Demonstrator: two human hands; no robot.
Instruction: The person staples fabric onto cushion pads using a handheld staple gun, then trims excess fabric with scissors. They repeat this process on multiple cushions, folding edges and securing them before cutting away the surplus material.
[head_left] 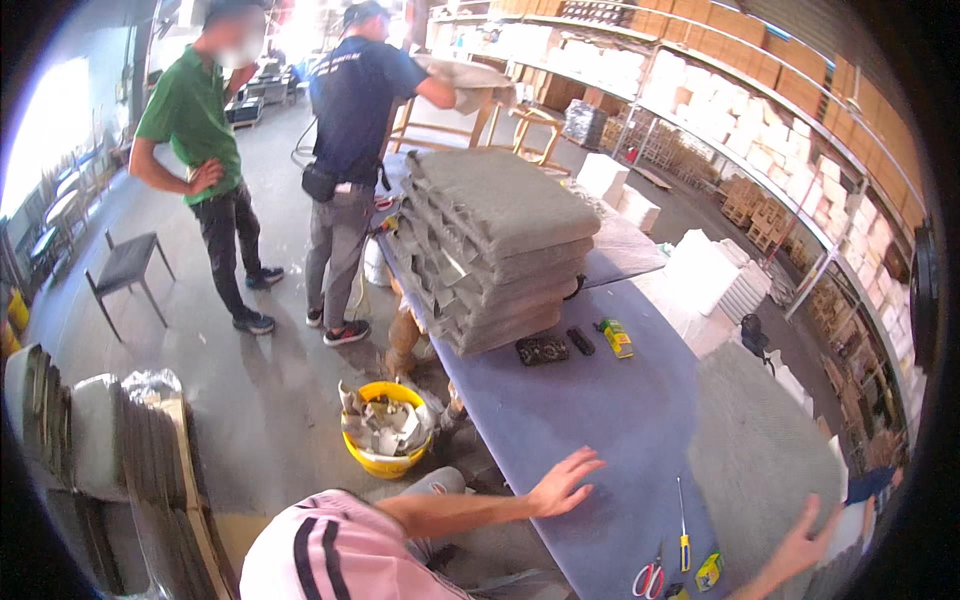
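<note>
Spreading wide: left hand (566, 484) over the bench (560, 420), right hand (808, 538) by a grey piece (762, 440)

Both hands look empty, fingers apart. The left is palm down at the near edge of the blue-topped bench; the right is over the lower right of the grey piece, though whether it touches cannot be told. That piece lies along the right side of the bench: broad, flat and matt, with a felt-like face, faint streaks and a gently curved left edge.

Between the hands lie a screwdriver (685, 550) with a yellow and blue handle, scissors (648, 580) with red and white grips, and a small yellow-green packet (709, 571). Farther up are a similar packet (616, 339), a slim black object (580, 341) and a dark, speckled flat item (542, 349).

Behind these, a tall stack of grey pads (500, 215), ragged along the left side, blocks much of the far bench. White blocks (700, 272) stand beyond the right edge. On the floor, a yellow bucket (388, 466) full of scraps sits close to the bench's left side. Past it stand a person in green (195, 115) and another in navy (350, 100).
</note>
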